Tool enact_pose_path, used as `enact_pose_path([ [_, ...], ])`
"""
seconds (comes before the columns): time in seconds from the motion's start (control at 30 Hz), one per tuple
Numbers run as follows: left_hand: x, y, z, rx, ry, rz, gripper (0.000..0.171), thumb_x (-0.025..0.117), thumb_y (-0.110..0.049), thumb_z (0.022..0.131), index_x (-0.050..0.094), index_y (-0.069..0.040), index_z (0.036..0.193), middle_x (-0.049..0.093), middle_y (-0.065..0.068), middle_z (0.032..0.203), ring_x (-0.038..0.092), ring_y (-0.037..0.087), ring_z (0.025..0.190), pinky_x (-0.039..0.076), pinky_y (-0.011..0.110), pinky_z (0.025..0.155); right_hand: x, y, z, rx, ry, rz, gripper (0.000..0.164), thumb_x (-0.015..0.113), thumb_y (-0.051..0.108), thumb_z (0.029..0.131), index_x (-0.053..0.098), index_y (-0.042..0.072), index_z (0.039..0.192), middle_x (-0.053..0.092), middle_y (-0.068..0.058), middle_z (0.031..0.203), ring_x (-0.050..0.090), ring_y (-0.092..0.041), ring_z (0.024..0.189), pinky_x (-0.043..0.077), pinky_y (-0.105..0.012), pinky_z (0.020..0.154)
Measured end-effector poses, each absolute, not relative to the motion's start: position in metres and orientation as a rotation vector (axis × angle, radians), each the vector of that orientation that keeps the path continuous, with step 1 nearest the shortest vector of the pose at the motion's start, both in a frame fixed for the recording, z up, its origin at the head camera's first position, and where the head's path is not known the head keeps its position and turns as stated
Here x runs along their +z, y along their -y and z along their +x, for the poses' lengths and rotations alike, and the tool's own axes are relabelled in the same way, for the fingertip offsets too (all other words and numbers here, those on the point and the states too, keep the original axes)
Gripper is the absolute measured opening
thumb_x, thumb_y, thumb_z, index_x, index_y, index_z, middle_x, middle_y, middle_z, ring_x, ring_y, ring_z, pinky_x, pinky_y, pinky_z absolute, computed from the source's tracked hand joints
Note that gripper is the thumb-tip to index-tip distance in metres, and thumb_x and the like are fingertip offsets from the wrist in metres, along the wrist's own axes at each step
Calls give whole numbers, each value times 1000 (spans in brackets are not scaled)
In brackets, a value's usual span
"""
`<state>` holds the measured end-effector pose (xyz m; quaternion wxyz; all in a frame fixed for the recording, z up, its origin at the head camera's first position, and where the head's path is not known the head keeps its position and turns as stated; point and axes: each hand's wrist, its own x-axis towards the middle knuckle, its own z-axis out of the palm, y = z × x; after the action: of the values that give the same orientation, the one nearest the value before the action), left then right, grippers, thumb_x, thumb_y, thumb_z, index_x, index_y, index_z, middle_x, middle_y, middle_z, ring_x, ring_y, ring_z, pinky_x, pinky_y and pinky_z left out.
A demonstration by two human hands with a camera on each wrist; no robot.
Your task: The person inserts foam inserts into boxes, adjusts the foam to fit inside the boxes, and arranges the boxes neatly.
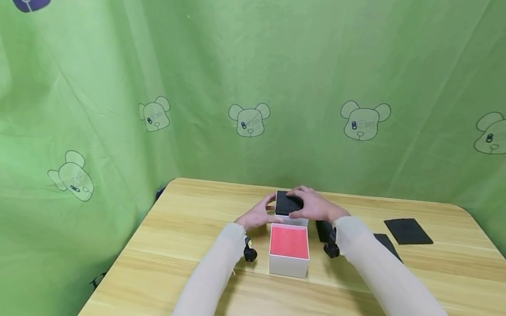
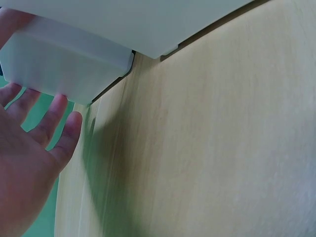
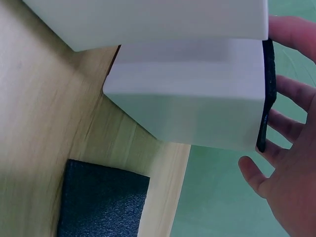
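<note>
Two white boxes stand one behind the other on the table. Atop the far box lies a black foam sheet, which sticks out slightly past the rim in the right wrist view. My left hand rests against the far box's left side, its fingers spread and the thumb at the near side. From the right, my right hand presses on the sheet, fingers toward the far edge and thumb toward the near edge. The near box is uncovered and shows a flat red surface inside.
To the right lie more black sheets: one flat sheet, another partly behind the right forearm, and a third sheet beside the boxes. A green curtain hangs behind the wooden table.
</note>
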<state>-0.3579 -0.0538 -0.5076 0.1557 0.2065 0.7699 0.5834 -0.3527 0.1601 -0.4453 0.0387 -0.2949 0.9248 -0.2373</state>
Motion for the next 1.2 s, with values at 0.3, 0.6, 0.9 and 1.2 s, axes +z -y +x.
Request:
enact_pose_path([
  [0.3,-509,53,-358,1660,-2224,603,92,74,-4,81,15,-11,151,25,6,152,37,27,131,36,34,104,-450,-161,-354,-758,-2803,-875,68,73,37,78,51,9,136,36,-21,142,36,-41,124,34,-60,97],
  [0.6,-510,53,-358,1661,-2230,611,91,74,-4,80,18,-13,151,27,5,151,38,27,130,37,34,103,-448,-160,-355,-746,-2793,-890,62,71,28,79,52,8,135,35,-19,144,34,-40,126,33,-60,99],
  [0.9,-510,53,-359,1692,-2193,614,88,73,-1,80,20,-11,150,27,7,151,38,29,130,38,35,103,-445,-157,-355,-708,-2834,-926,66,71,26,77,49,7,136,40,-20,139,39,-38,121,37,-57,95],
  [1.2,-490,57,-348,1705,-2121,640,91,72,2,79,16,-2,149,23,17,152,34,38,131,34,45,106,-442,-156,-354,-689,-2849,-910,66,71,26,78,47,8,137,40,-19,138,39,-37,120,35,-59,96],
])
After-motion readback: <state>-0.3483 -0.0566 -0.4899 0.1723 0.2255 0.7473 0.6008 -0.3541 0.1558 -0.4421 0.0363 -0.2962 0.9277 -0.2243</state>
